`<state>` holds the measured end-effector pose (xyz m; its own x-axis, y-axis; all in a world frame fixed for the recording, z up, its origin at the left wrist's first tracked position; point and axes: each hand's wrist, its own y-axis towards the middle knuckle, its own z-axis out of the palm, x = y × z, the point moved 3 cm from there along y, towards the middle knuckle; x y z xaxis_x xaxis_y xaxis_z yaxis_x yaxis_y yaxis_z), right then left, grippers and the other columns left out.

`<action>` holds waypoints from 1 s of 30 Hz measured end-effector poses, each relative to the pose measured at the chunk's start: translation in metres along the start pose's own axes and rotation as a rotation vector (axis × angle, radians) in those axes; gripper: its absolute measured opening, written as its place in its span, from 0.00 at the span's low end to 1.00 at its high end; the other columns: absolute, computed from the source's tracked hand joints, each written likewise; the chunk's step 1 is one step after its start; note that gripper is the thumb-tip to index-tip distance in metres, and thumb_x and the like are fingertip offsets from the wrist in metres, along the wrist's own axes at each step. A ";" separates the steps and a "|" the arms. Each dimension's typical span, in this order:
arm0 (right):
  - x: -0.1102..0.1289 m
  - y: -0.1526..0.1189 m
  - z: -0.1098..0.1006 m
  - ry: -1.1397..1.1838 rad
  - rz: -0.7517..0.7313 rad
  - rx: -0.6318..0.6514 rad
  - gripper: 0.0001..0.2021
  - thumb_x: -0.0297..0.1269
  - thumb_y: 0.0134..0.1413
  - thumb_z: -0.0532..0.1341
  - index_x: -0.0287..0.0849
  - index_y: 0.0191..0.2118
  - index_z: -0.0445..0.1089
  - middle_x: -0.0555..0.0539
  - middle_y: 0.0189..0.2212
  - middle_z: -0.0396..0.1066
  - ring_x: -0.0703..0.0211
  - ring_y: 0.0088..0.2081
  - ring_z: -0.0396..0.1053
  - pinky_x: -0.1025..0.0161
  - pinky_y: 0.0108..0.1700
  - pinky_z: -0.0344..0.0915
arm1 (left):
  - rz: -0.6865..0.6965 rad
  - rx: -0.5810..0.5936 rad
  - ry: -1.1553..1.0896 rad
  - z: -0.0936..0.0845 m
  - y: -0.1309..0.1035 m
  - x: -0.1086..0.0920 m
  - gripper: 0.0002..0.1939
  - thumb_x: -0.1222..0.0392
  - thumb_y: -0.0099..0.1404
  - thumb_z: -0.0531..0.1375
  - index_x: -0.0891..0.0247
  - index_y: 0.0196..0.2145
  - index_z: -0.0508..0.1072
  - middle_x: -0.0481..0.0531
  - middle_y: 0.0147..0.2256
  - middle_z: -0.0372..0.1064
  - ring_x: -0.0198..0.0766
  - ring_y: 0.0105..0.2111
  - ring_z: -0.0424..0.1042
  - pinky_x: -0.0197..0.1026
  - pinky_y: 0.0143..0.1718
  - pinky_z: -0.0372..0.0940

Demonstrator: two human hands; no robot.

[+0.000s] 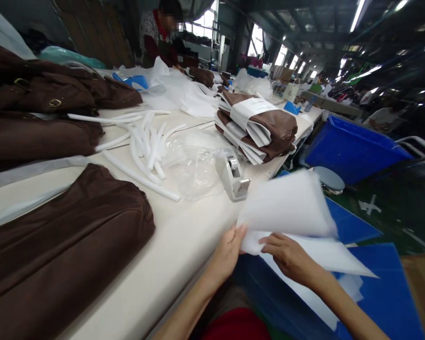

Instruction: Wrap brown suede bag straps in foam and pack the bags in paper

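Note:
At the table's near right edge, my left hand [229,249] is closed on the corner of a white sheet [288,203], thumb on top. The sheet is slightly blurred and sticks out to the right, past the table edge. Close beside it, my right hand [283,257] has its fingers bent and pressed at the edge of the same white material. More white sheets [326,255] lie below, over a blue box [382,283]. A tape dispenser [233,179] stands on the table just beyond my left hand.
Brown leather bags [74,236] cover the table's left side. White foam tubes [148,146] and clear plastic bags [194,165] lie mid-table. Folded brown bags with white wrapping [258,123] are stacked behind the dispenser. A blue bin [354,146] and a stool [327,178] stand right. A co-worker [159,38] stands across.

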<state>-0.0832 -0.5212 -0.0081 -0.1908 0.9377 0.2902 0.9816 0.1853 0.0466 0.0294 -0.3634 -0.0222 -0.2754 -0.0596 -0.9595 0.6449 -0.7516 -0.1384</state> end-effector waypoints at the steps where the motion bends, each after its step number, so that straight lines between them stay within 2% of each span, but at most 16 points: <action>1: -0.005 -0.005 -0.001 -0.009 0.012 0.006 0.15 0.25 0.64 0.50 0.44 0.45 0.72 0.43 0.49 0.72 0.54 0.44 0.69 0.55 0.46 0.69 | -0.029 -0.014 -0.118 0.001 0.004 0.005 0.29 0.40 0.69 0.51 0.66 0.54 0.72 0.60 0.47 0.74 0.48 0.44 0.74 0.45 0.40 0.72; 3: -0.018 -0.017 0.006 -0.001 0.068 0.005 0.19 0.21 0.61 0.47 0.44 0.45 0.72 0.42 0.50 0.72 0.53 0.44 0.69 0.56 0.45 0.69 | -0.070 -0.030 -0.290 0.004 0.011 0.014 0.31 0.38 0.68 0.53 0.67 0.53 0.72 0.62 0.49 0.73 0.50 0.47 0.73 0.47 0.43 0.72; 6: -0.035 -0.037 0.033 0.058 0.173 0.017 0.19 0.22 0.59 0.48 0.44 0.46 0.72 0.43 0.52 0.71 0.53 0.49 0.69 0.56 0.49 0.69 | -0.075 -0.026 -0.384 0.014 0.014 0.029 0.31 0.37 0.66 0.55 0.68 0.52 0.73 0.64 0.49 0.73 0.52 0.50 0.72 0.52 0.49 0.70; 8: -0.045 -0.048 0.056 0.118 0.238 0.094 0.20 0.21 0.57 0.48 0.44 0.44 0.73 0.43 0.54 0.71 0.54 0.52 0.70 0.58 0.52 0.69 | -0.079 -0.025 -0.403 0.020 0.013 0.038 0.31 0.37 0.66 0.57 0.68 0.52 0.73 0.64 0.50 0.73 0.53 0.51 0.72 0.54 0.51 0.69; 11: -0.056 -0.062 0.084 0.163 0.363 0.281 0.21 0.18 0.50 0.50 0.43 0.40 0.76 0.44 0.54 0.72 0.55 0.54 0.70 0.60 0.55 0.66 | -0.076 -0.030 -0.426 0.020 0.011 0.046 0.30 0.38 0.66 0.57 0.67 0.52 0.73 0.63 0.52 0.72 0.53 0.52 0.71 0.54 0.52 0.68; 13: -0.062 -0.069 0.092 0.137 0.468 0.363 0.22 0.17 0.47 0.50 0.42 0.39 0.77 0.42 0.50 0.75 0.53 0.52 0.73 0.59 0.53 0.68 | -0.060 -0.036 -0.435 0.015 0.010 0.045 0.29 0.39 0.66 0.57 0.66 0.53 0.72 0.62 0.53 0.71 0.52 0.53 0.70 0.53 0.52 0.68; 15: -0.065 -0.071 0.090 0.083 0.551 0.384 0.23 0.16 0.46 0.50 0.40 0.39 0.78 0.40 0.43 0.77 0.49 0.46 0.76 0.55 0.49 0.70 | -0.049 -0.047 -0.449 0.008 0.008 0.042 0.29 0.40 0.67 0.57 0.66 0.54 0.72 0.62 0.53 0.71 0.52 0.53 0.70 0.53 0.53 0.68; 17: -0.060 -0.066 0.079 0.062 0.570 0.288 0.21 0.20 0.53 0.49 0.39 0.41 0.77 0.38 0.40 0.78 0.45 0.43 0.76 0.51 0.47 0.71 | -0.056 -0.060 -0.468 0.002 0.006 0.038 0.28 0.41 0.67 0.57 0.66 0.54 0.72 0.62 0.53 0.71 0.51 0.53 0.70 0.53 0.53 0.68; 20: -0.041 -0.042 0.050 0.205 0.543 -0.074 0.17 0.36 0.63 0.52 0.43 0.52 0.73 0.39 0.49 0.75 0.46 0.48 0.74 0.50 0.50 0.71 | -0.078 -0.078 -0.485 -0.004 0.004 0.034 0.28 0.41 0.68 0.56 0.66 0.54 0.71 0.62 0.53 0.71 0.52 0.54 0.70 0.53 0.53 0.67; 22: -0.024 -0.021 0.034 0.331 0.526 -0.297 0.22 0.46 0.63 0.56 0.44 0.59 0.66 0.40 0.56 0.70 0.47 0.53 0.71 0.52 0.51 0.71 | -0.080 -0.085 -0.486 -0.005 0.002 0.033 0.28 0.42 0.68 0.56 0.67 0.54 0.71 0.62 0.54 0.71 0.52 0.54 0.70 0.54 0.53 0.67; 23: -0.017 -0.009 0.029 0.371 0.508 -0.354 0.25 0.48 0.61 0.57 0.44 0.61 0.64 0.40 0.57 0.68 0.47 0.55 0.70 0.53 0.51 0.70 | -0.075 -0.088 -0.488 -0.005 0.001 0.032 0.27 0.42 0.68 0.57 0.67 0.54 0.71 0.62 0.54 0.71 0.52 0.54 0.70 0.54 0.53 0.67; 25: -0.006 0.012 0.026 0.396 0.443 -0.373 0.23 0.49 0.62 0.57 0.42 0.57 0.67 0.40 0.53 0.71 0.49 0.53 0.71 0.54 0.51 0.69 | -0.059 -0.100 -0.497 -0.007 -0.001 0.030 0.27 0.43 0.68 0.57 0.69 0.53 0.72 0.63 0.53 0.72 0.52 0.54 0.70 0.54 0.53 0.67; 27: -0.004 0.025 0.030 0.351 0.406 -0.341 0.17 0.47 0.65 0.53 0.42 0.47 0.72 0.42 0.42 0.76 0.52 0.43 0.74 0.57 0.47 0.69 | -0.037 -0.133 -0.517 -0.011 -0.006 0.026 0.27 0.43 0.67 0.58 0.70 0.52 0.73 0.64 0.51 0.73 0.53 0.53 0.71 0.53 0.53 0.67; 30: -0.021 0.026 0.041 0.123 0.529 -0.286 0.18 0.44 0.66 0.49 0.42 0.36 0.72 0.43 0.31 0.76 0.51 0.34 0.75 0.58 0.40 0.68 | -0.001 -0.247 -0.581 -0.026 -0.020 0.014 0.26 0.44 0.66 0.60 0.70 0.50 0.74 0.63 0.49 0.74 0.53 0.52 0.71 0.53 0.53 0.67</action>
<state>-0.0544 -0.5238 -0.0525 0.3089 0.8373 0.4510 0.9101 -0.3980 0.1156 0.0313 -0.3323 -0.0393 -0.5737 -0.4577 -0.6792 0.7708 -0.5821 -0.2588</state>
